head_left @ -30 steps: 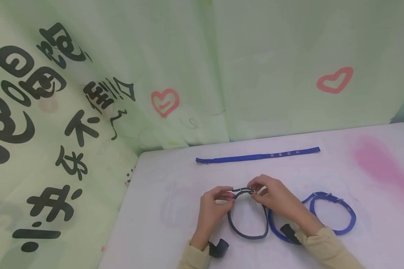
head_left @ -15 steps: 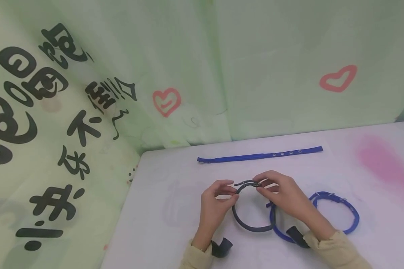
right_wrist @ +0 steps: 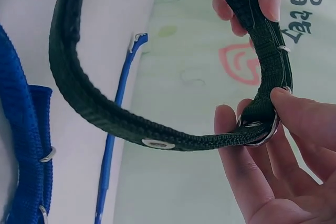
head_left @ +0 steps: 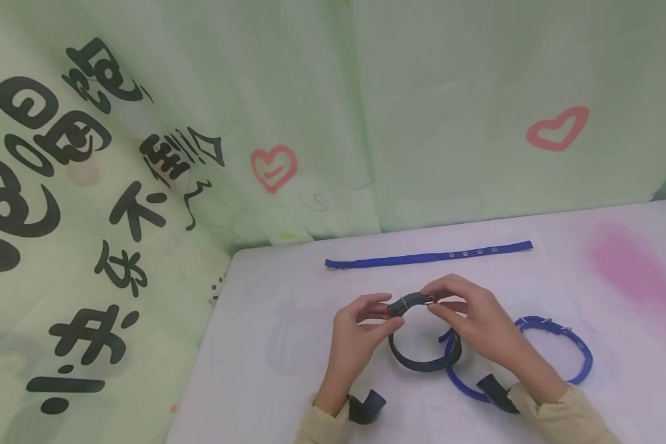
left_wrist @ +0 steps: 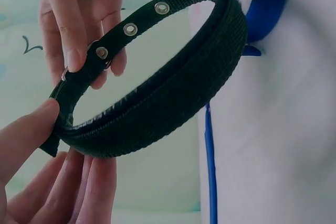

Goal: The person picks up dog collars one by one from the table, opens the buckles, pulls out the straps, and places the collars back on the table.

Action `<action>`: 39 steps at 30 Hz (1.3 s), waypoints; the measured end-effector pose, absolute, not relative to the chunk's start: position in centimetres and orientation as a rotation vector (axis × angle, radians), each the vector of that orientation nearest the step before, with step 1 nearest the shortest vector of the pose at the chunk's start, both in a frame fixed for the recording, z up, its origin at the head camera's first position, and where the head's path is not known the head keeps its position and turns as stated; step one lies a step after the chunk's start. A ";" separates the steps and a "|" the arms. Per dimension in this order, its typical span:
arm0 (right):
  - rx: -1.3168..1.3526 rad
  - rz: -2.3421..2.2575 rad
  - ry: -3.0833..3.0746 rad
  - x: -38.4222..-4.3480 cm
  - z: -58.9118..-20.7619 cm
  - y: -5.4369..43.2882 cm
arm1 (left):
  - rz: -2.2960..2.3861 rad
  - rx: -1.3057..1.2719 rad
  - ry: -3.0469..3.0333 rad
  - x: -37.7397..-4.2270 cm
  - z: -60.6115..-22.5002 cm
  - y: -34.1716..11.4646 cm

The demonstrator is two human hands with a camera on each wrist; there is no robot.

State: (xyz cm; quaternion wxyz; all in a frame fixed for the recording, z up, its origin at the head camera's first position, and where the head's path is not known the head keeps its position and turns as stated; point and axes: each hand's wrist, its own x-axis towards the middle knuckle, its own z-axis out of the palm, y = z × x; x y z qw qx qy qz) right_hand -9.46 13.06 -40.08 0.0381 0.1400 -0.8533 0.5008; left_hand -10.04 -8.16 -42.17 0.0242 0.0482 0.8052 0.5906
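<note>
A dark collar (head_left: 422,365), closed into a loop, is held above the table between both hands. My left hand (head_left: 355,336) pinches its left side between thumb and fingers, by the overlapping strap end. My right hand (head_left: 480,320) pinches it at the buckle. Metal eyelets line the strap (left_wrist: 130,29) in the left wrist view. The right wrist view shows the metal ring and buckle (right_wrist: 262,135) beside the right thumb and fingers. Behind the held collar, a blue looped collar (head_left: 466,390) lies on the table, partly hidden by the right hand.
Another blue looped collar (head_left: 584,364) lies to the right. Farther back, a straight blue collar (head_left: 399,261) with eyelets stretches across the white table (head_left: 288,394). A green curtain (head_left: 449,123) with drawn hearts and lettering stands behind and to the left.
Both hands have lifted the dark collar slightly up and to the right, and its strap has tilted so its broad face shows. The blue collars stay put.
</note>
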 end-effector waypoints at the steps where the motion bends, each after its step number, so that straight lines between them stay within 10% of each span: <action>1: 0.434 1.536 -2.614 -9.4 -40.0 13.1 | 1.829 0.153 2.483 -10.1 -42.0 -8.1; 39: 0.620 1.195 -2.550 -8.3 -38.7 12.7 | 1.631 0.421 2.461 -9.4 -39.9 -7.5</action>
